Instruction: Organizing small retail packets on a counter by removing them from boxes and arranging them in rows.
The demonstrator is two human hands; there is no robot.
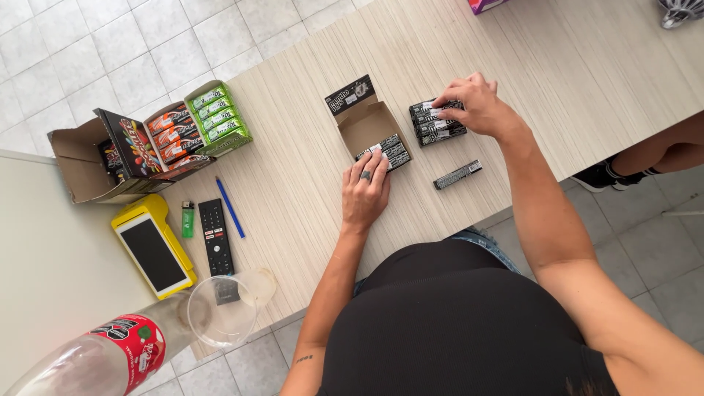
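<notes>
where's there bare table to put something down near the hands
Bare patches: the wide stretch between the blue pen and the left hand, and the far tabletop beyond the right hand. Crowded: around the open carton, the black pack stack and the loose pack.

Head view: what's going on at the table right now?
A person stands at a wooden table. The left hand presses on black candy packs lying in a small open cardboard box. The right hand rests on a loose stack of the same black packs beside the box. One single pack lies apart, nearer the person. Display boxes of orange and green packs sit further left.
</notes>
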